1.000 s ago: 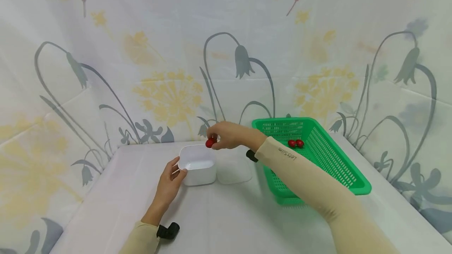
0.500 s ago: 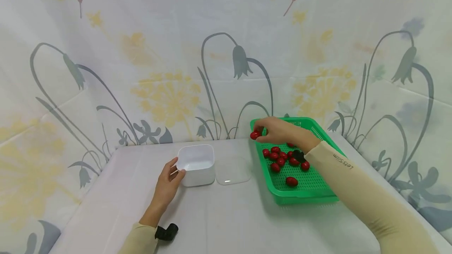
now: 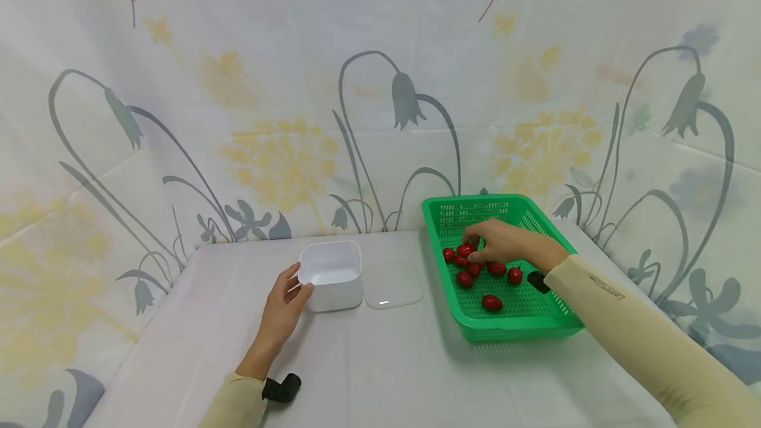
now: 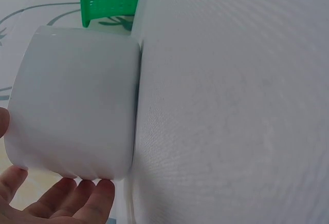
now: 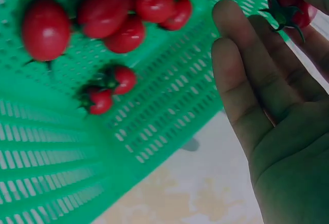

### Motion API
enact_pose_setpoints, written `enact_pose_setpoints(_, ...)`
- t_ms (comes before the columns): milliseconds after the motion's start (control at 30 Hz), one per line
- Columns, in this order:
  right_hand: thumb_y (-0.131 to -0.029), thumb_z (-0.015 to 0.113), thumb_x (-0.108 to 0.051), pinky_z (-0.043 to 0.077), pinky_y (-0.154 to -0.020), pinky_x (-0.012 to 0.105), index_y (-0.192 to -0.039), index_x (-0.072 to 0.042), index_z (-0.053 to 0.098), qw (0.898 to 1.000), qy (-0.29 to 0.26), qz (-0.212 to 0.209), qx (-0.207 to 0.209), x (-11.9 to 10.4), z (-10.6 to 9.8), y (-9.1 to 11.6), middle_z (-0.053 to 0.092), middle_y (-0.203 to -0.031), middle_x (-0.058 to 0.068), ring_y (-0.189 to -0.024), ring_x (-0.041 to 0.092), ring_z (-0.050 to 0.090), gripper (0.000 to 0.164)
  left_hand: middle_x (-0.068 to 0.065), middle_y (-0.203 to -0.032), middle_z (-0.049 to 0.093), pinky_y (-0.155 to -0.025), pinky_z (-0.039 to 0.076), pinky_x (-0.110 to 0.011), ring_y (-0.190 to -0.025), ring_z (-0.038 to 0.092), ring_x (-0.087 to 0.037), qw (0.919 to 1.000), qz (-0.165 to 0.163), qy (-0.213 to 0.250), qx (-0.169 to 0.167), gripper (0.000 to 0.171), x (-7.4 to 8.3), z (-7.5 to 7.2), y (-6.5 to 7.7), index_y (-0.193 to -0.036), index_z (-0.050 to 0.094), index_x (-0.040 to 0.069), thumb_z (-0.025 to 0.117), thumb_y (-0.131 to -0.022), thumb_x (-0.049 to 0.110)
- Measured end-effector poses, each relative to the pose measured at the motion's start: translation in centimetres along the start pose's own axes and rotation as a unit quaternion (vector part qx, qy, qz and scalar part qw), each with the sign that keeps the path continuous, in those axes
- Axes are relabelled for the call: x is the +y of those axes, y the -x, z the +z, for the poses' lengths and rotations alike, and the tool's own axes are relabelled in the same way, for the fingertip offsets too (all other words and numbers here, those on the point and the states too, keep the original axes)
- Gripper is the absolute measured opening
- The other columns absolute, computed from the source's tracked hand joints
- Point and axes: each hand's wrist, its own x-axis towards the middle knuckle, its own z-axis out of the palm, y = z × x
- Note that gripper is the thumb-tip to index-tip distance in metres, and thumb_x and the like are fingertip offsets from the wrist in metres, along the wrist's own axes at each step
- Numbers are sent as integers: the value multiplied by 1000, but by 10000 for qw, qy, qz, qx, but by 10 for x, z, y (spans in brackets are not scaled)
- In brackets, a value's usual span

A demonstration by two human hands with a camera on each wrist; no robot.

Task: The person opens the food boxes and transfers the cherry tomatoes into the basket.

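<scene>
My left hand (image 3: 282, 309) holds a white square open-topped container (image 3: 335, 296), thumb by the rim and fingertips against its left wall. The left wrist view shows those fingers (image 4: 97, 198) touching the smooth wall. Over the green mesh basket (image 3: 505, 333) at the right is my right hand (image 3: 499, 241). Its thumb and a finger pinch a red cherry tomato (image 5: 286, 8) with a green stalk, as the right wrist view shows; the other fingers are nearly straight. Beneath the hand, several loose cherry tomatoes (image 3: 464, 279) lie on the basket floor, partly covered by it.
A clear flat lid (image 3: 392, 286) lies on the white tablecloth (image 3: 380, 362) between container and basket. A flower-printed curtain (image 3: 285, 84) hangs behind the table. Black cameras are strapped to both wrists, the left one (image 3: 284, 388) close above the cloth.
My right hand has moved right with a cherry tomato, from above the container's far right corner, past the basket's left rim, to over the tomatoes in the basket. The left hand has stayed put.
</scene>
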Motion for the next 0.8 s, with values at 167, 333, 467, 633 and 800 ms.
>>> enact_pose_setpoints(167, -88, 68, -20, 49, -78, 38, -113, -10, 65, 9994, -54, 114, -323, 10, 11, 7, 62, -97, -3, -92, 20, 58, 27, -24, -138, 45, -98, 43, -50, -124, 48, -38, 10000, 5, -22, 49, 55, 0, 1, 1, -146, 34, 10, 58, -97, 19)
enact_pose_setpoints(333, -88, 68, -18, 48, -75, 35, -111, -10, 65, 9976, -136, 144, -659, 15, 19, 10, 63, -97, -3, -86, 15, 57, 25, -25, -139, 44, -99, 42, -51, -124, 47, -40, 10000, 46, 7, 28, 56, 0, 2, 1, -146, 34, 8, 58, -97, 19)
enact_pose_setpoints(467, -86, 69, -15, 48, -71, 32, -103, -12, 67, 9974, -134, 35, -712, 17, 22, 11, 62, -90, -6, -79, 12, 55, 17, -25, -139, 44, -99, 42, -51, -125, 47, -39, 10000, 55, 36, 43, 56, 1, 1, 1, -146, 34, 8, 58, -97, 19)
enact_pose_setpoints(633, -85, 71, -16, 49, -73, 33, -105, -10, 67, 9963, -197, 172, -819, 18, 24, 11, 63, -94, -3, -84, 13, 56, 21, -24, -140, 43, -99, 42, -50, -125, 47, -38, 10000, 4, 1, 33, 56, 1, 1, 0, -146, 33, 9, 57, -97, 19)
enact_pose_setpoints(800, -85, 73, -17, 50, -77, 37, -110, -8, 67, 9959, -251, 332, -801, 18, 24, 12, 64, -101, 3, -90, 18, 58, 27, -24, -140, 43, -99, 42, -51, -126, 47, -39, 10000, 12, -23, 22, 55, -1, 1, -1, -147, 33, 9, 56, -97, 18)
